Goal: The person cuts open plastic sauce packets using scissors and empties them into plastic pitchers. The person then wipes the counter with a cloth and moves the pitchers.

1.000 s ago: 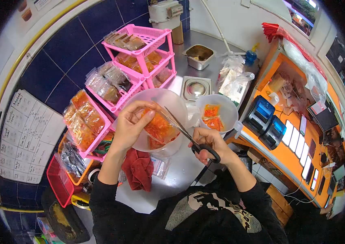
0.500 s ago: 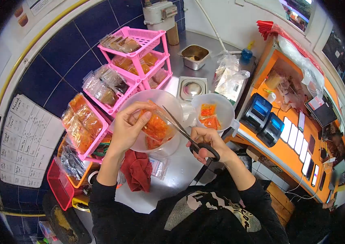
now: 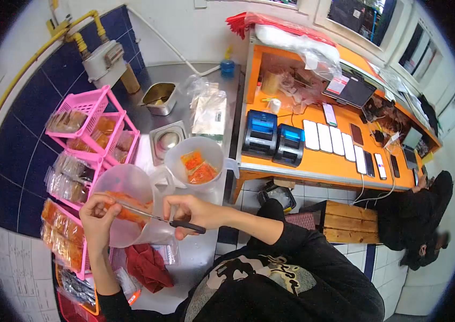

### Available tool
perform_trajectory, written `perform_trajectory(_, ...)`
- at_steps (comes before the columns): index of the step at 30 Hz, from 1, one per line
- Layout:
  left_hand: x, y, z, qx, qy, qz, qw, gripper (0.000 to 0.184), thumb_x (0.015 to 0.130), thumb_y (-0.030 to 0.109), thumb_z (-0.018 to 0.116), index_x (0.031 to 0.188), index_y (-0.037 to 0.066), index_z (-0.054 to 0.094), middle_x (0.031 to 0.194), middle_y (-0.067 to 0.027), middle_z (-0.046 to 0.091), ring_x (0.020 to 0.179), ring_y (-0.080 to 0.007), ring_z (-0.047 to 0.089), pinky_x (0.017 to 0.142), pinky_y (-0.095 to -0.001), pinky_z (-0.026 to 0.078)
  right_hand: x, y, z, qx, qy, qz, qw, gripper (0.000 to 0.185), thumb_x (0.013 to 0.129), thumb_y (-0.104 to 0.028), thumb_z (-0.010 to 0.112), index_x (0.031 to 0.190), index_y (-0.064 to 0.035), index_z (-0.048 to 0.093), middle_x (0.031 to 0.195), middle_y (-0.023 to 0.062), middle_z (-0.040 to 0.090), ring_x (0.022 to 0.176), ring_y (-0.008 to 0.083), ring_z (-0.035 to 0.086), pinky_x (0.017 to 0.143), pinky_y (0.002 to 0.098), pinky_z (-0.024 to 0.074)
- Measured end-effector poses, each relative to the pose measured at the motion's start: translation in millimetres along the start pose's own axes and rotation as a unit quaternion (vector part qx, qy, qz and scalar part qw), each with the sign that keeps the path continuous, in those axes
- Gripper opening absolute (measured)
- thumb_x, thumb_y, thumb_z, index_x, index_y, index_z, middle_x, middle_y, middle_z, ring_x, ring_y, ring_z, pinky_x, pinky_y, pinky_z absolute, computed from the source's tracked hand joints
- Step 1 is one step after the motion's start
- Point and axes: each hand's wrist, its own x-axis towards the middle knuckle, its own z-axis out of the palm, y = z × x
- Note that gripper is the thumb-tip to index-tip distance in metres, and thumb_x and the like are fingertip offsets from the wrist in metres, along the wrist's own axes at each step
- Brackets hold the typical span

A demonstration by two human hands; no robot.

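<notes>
My left hand [image 3: 97, 214] pinches the edge of a clear packet with orange-red contents [image 3: 130, 210], over a large translucent jug [image 3: 125, 180]. Black-handled scissors [image 3: 188, 226] are in my right hand [image 3: 192, 212], their blades lying across the top of the packet toward my left fingers. To the right of the large jug stands a smaller translucent jug [image 3: 176, 155] with orange packets [image 3: 201, 172] inside. A crumpled red cloth [image 3: 147, 268] lies on the steel counter just below the large jug.
Pink tiered baskets [image 3: 90, 115] of packets stand at left. Behind the jugs are a steel container [image 3: 160, 102] and a steel lid [image 3: 168, 141]. Rightward, an orange desk [image 3: 302, 161] holds black devices [image 3: 262, 134] and several phones. A person in black [image 3: 410, 214] is at far right.
The view has swung to the right, so the counter and my hands appear further left. The scissor blades now lie flatter across the packet, and more of the person at the right shows.
</notes>
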Motion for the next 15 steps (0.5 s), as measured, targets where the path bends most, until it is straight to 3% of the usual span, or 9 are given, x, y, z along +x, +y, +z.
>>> perform_trajectory(4,1,3,5,-0.019,-0.023,0.020,0.999,0.019,0.070,-0.001,0.070,0.084,0.002,0.058,0.086,-0.0030,0.056,0.075,-0.0083,0.053,0.063,-0.0187,0.042,0,8,-2,0.005,-0.018,-0.013,1.000,0.035,0.071,-0.011,0.074,0.086,-0.0058,0.043,0.057,-0.0007,0.050,0.045,0.0037,0.045,0.038,0.0184,0.0281)
perform_trajectory(6,1,5,4,-0.010,-0.017,0.012,1.000,0.020,0.070,-0.001,0.071,0.085,0.002,0.058,0.087,-0.0032,0.056,0.076,-0.0088,0.054,0.063,-0.0190,0.043,1,13,-1,0.024,-0.010,-0.051,0.998,0.025,0.076,-0.006,0.067,0.079,-0.0058,0.042,0.067,0.0037,0.059,0.061,0.0072,0.055,0.049,0.0198,0.0389)
perform_trajectory(9,0,10,7,-0.025,-0.014,0.010,1.000,0.021,0.069,0.000,0.071,0.086,0.002,0.059,0.089,-0.0037,0.056,0.078,-0.0096,0.054,0.065,-0.0198,0.044,4,24,-1,0.022,-0.016,-0.070,0.997,0.037,0.070,-0.010,0.074,0.084,-0.0058,0.041,0.073,0.0023,0.053,0.053,0.0031,0.049,0.041,0.0185,0.0314)
perform_trajectory(12,-2,14,7,-0.015,-0.009,0.011,1.000,0.022,0.069,0.000,0.071,0.087,0.001,0.059,0.091,-0.0042,0.055,0.081,-0.0110,0.055,0.067,-0.0207,0.045,3,16,-5,-0.001,-0.015,0.002,1.000,0.035,0.071,-0.007,0.073,0.083,-0.0059,0.041,0.069,0.0006,0.053,0.054,0.0025,0.049,0.042,0.0174,0.0316)
perform_trajectory(15,-3,18,8,0.008,-0.036,0.010,0.999,0.024,0.069,0.000,0.071,0.089,0.001,0.059,0.092,-0.0048,0.055,0.083,-0.0123,0.055,0.071,-0.0219,0.045,1,1,0,0.060,-0.032,-0.012,0.998,0.032,0.071,-0.005,0.072,0.082,-0.0061,0.041,0.067,-0.0009,0.053,0.053,0.0018,0.047,0.042,0.0167,0.0309)
